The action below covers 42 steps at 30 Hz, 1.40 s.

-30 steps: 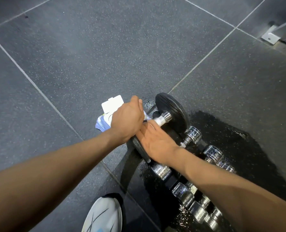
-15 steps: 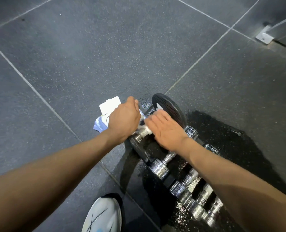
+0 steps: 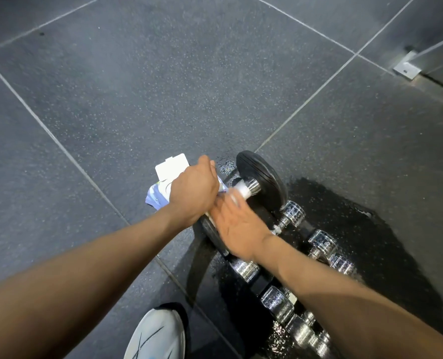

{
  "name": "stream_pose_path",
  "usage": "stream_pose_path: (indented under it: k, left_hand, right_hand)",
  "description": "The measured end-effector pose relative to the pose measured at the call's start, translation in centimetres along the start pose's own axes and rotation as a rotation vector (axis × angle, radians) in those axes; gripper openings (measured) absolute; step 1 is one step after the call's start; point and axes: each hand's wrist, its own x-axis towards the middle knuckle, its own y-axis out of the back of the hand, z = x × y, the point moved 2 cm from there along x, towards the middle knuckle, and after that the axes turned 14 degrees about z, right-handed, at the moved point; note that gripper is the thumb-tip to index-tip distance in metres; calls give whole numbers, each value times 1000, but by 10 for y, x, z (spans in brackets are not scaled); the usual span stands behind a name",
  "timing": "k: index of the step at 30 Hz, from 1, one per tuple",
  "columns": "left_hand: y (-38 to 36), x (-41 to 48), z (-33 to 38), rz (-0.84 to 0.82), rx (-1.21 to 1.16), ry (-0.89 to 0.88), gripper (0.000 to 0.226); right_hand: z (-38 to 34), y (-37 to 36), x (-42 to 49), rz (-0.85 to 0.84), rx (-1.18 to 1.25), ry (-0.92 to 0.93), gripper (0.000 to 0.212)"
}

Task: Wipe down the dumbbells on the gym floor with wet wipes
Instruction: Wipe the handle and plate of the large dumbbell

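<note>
Your wet-wipe pack lies on the dark floor just left of the black-plated dumbbell. Its white flip lid stands open. Your left hand covers the opening, so you cannot tell what is left inside.

That left hand sits knuckles-up between pack and dumbbell. Its fingers curl under and out of sight, so you cannot tell what they clasp.

Your right hand lies palm-down along the bar, over the near plate. Its fingers are fairly straight though blurred, with the tips on a white wipe wrapped round the bar beside the chrome collar.

A row of small chrome dumbbells rests on the wet patch to the right of the big one.

Half a second ago your right hand reached up to the far plate and hid the collar. It has since drawn back toward you, and the wipe now sits at the far end. Your left hand has stayed where it was.
</note>
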Motion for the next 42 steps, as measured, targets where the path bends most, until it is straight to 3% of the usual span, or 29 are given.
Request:
stream_pose_path:
  k: [3,7,12,17,20,22,24,27,30,33,35,38,42]
  left_hand:
    - [0,0,1,1,9,-5,32]
    - [-1,1,-3,15,20,-1,31]
    - [-6,-2,-2,23,74,-58,32]
    - [-1,-2,-2,20,36,-29,32]
    - [-2,-4,-1,27,55,-51,30]
    - [-3,-4,1,25,94,-83,26]
    - [-2,-4,1,32,120,-83,28]
    - [-1,-1,-1,25,54,0,33]
    - [3,2,-2,-36,-39,18,32]
    - [9,-5,-6,-145,-158,-217,35]
    - [13,-17,-13,-163,-171,-561,38]
    - [9,-37,-28,-6,-125,-1039,33]
    - [3,-42,-28,183,-154,-1054,21]
  right_hand:
    - [21,-4,4,107,56,83,77]
    - [41,1,5,-27,-45,-129,69]
    - [6,2,1,21,29,105,81]
    - [41,1,1,-31,-52,-119,70]
    - [3,3,-2,-48,-23,-8,80]
    - [4,1,-4,38,47,56,90]
    - [27,0,-3,63,45,38,94]
    - [45,-2,-4,18,70,-85,78]
    - [42,-5,1,-21,72,-107,84]
    - [43,-10,4,-6,60,-101,93]
    - [44,-13,4,19,72,-103,94]
    - [44,-18,3,-1,87,-125,92]
    - [31,-7,4,-5,52,-126,85]
